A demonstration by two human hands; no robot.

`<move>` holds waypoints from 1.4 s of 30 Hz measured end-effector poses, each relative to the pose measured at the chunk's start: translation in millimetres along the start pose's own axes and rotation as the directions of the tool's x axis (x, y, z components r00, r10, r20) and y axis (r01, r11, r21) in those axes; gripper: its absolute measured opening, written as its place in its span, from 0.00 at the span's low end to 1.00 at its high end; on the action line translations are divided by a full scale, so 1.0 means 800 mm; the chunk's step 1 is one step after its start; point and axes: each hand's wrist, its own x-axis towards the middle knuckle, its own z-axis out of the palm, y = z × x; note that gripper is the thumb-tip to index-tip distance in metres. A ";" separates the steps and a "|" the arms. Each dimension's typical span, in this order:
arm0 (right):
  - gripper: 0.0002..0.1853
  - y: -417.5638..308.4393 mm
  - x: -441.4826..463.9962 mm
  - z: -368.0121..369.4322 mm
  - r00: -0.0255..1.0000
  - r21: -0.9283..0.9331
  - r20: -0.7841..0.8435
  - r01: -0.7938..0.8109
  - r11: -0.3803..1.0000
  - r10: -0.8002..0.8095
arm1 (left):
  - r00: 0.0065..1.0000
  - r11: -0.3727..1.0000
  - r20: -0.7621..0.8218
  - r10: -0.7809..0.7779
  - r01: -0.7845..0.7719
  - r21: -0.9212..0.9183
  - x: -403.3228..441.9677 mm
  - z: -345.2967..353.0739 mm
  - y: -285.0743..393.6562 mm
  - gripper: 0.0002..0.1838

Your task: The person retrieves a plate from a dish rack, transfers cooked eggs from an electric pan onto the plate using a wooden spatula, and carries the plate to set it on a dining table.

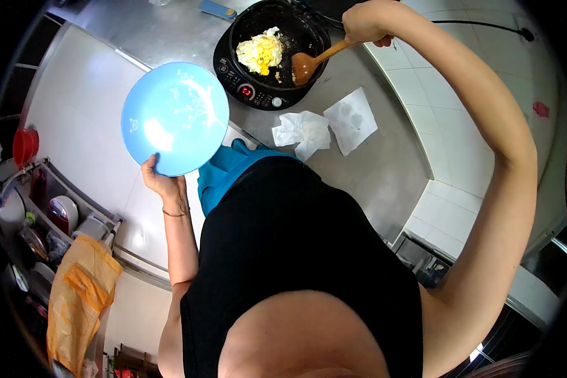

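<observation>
My left hand (160, 181) grips the near rim of a light blue plate (164, 101) printed with a white branch pattern, its inner face turned up toward me. Bare plate surface shows, with glare on it. My right hand (370, 24) is closed around the handle of a wooden spatula (305, 67), whose blade rests in a black frying pan (318, 38). Scrambled egg (260, 51), yellow and white, lies in a clump on the left side of the pan, apart from the blade. The pan stands on a black induction cooker (230, 75) with a lit red display.
Two pieces of white paper towel, one crumpled (302, 132) and one flat (351, 121), lie on the metal counter (384, 160). A blue-handled utensil (217, 9) is left of the pan. A dish rack (75, 183) with an orange cloth (85, 290) stands at left.
</observation>
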 end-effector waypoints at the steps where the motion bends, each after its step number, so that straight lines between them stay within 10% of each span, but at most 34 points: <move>1: 0.21 0.009 0.013 0.011 1.000 0.109 -0.024 -0.001 0.994 0.004 | 1.000 1.000 0.010 -0.009 0.009 -0.001 0.001 0.001 0.001 0.20; 10: 0.19 0.065 0.037 0.211 0.980 0.875 0.118 -0.025 0.483 -0.163 | 1.000 1.000 -0.006 -0.004 0.004 -0.005 0.007 -0.001 0.006 0.21; 24: 0.17 -0.106 0.130 0.362 0.972 0.963 -0.236 0.236 -0.133 0.014 | 0.999 0.994 0.031 0.014 -0.017 0.104 0.009 0.009 0.008 0.18; 42: 0.17 -0.143 0.232 0.302 0.912 0.900 -0.356 0.393 -0.190 0.202 | 0.999 0.992 0.006 0.049 -0.049 0.116 -0.002 0.009 -0.002 0.19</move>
